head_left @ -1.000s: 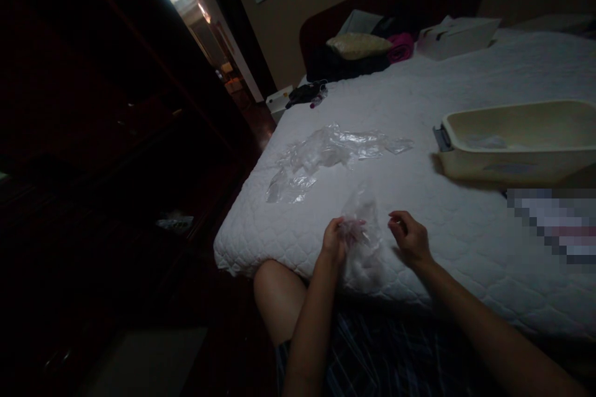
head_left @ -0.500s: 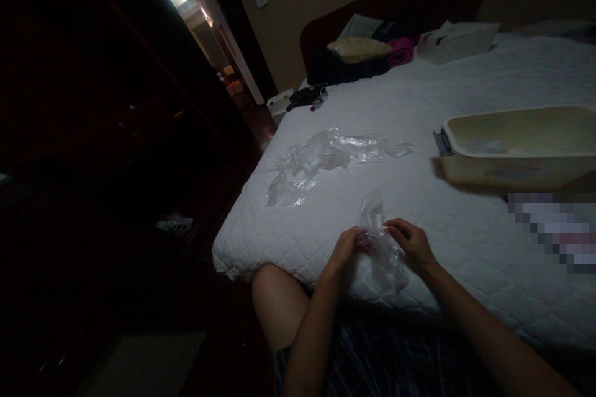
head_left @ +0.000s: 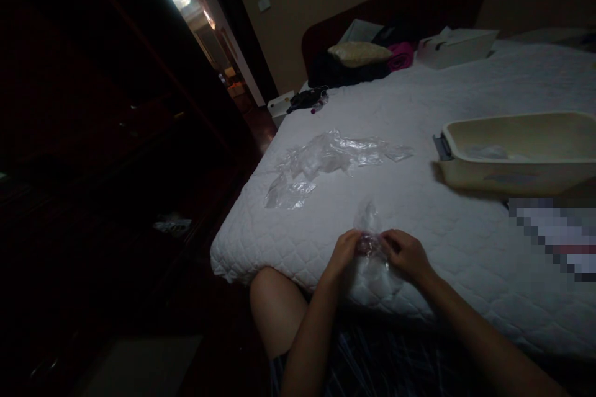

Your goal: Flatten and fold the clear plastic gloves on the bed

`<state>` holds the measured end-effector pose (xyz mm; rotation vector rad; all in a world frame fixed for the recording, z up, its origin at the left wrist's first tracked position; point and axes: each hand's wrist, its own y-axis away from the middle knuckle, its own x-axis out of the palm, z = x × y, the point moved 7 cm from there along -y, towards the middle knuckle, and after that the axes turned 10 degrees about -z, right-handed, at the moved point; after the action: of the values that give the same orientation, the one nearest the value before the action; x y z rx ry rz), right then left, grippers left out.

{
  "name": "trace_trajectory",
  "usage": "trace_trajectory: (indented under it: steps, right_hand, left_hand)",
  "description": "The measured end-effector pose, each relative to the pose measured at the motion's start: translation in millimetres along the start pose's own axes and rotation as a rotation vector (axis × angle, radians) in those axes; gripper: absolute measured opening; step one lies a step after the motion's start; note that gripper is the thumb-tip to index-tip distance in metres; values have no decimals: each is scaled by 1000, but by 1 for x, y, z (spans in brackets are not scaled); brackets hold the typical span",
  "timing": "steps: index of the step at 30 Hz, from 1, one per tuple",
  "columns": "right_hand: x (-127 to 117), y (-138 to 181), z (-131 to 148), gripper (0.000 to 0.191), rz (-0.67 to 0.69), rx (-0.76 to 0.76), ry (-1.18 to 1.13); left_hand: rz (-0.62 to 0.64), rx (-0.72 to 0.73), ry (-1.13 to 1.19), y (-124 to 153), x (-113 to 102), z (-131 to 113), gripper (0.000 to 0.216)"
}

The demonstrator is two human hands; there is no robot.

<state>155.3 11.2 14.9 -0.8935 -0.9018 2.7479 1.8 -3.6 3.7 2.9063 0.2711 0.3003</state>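
Note:
Just above the near edge of the bed, a clear plastic bag [head_left: 379,276] is pinched between my two hands. My left hand [head_left: 347,251] grips its left side with closed fingers. On the other side my right hand [head_left: 408,255] is closed on the same bag, close to the left hand. The bag's upper part sticks up past my fingers, and its lower part hangs between my wrists. Farther back, several flattened clear plastic bags [head_left: 321,158] lie in a crumpled spread on the white quilted bed cover [head_left: 261,236].
At the right stands a cream plastic bin [head_left: 521,173] with a grey latch, something pale inside. A pixelated patch covers an item before it. A white box [head_left: 459,49], a magenta roll [head_left: 400,57] and a beige pillow [head_left: 361,54] sit near the headboard [head_left: 321,31].
My right hand has moved slightly left and down, closer to my left hand. The bag between them looks more gathered. The camera view has shifted a little.

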Motion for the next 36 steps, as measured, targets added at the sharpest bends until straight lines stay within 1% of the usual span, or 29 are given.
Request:
trace_trajectory:
  steps: [3, 5, 9, 12, 15, 18, 23, 25, 27, 30, 34, 36]
  right_hand:
    - [-2, 0, -3, 22, -25, 63, 15]
    - [-3, 0, -6, 24, -52, 112, 11]
    - [-7, 1, -12, 28, -126, 195, -8]
    - [-9, 2, -15, 28, -168, 214, -19]
    - [-10, 3, -16, 27, -205, 203, -15]
    - [-12, 4, -14, 25, -242, 156, 10]
    - [-18, 6, -12, 16, -334, 66, 41]
    - [-19, 7, -8, 13, -343, -16, 51]
    - [-18, 7, -1, 15, -334, -122, 56]
    - [-18, 8, 11, 21, -319, -254, 67]
    - [-18, 9, 23, 28, -287, -336, 94]
    - [-17, 9, 28, 31, -265, -375, 118]
  left_hand:
    - [-7, -59, 91, 0, -1, -1, 33]
    - [-28, -63, 143, 1, -4, -5, 36]
    - [-99, -76, 230, 2, -13, -12, 34]
    - [-120, -111, 238, 3, -17, -14, 34]
    - [-112, -131, 228, 5, -19, -17, 37]
    - [-83, -146, 184, 8, -23, -21, 39]
    - [-11, -101, 144, 8, -32, -31, 38]
    - [-24, -77, 136, 5, -38, -34, 37]
    - [-52, -46, 114, 3, -43, -36, 37]
    - [-59, 65, 84, 3, -43, -43, 41]
    - [45, 279, -48, 13, -26, -53, 57]
    - [41, 341, -140, 17, -18, -53, 61]
